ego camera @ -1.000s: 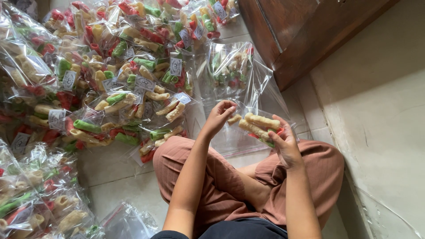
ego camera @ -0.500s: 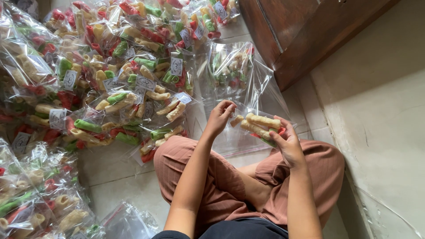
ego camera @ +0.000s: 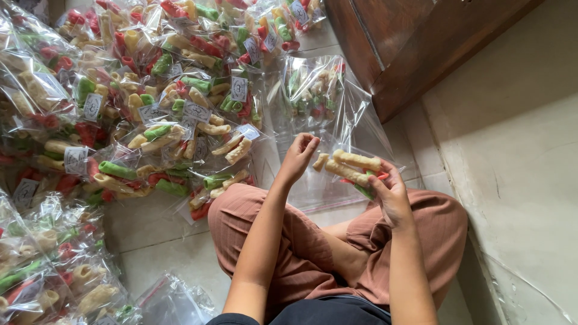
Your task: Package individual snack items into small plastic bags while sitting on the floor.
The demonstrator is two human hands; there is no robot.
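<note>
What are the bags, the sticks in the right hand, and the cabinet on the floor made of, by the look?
Bags: thin clear plastic film, glossy; glare and creases show.
Sticks in the right hand: likely fried or puffed dough, matte, ridged, beige, with some red and green ones.
Cabinet: seemingly wood, dark brown, faint grain, low sheen.

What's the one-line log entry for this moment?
right hand: holds a bunch of snack sticks | left hand: fingertips at the bunch's end | behind: open clear bag | left: pile of filled bags on floor
</note>
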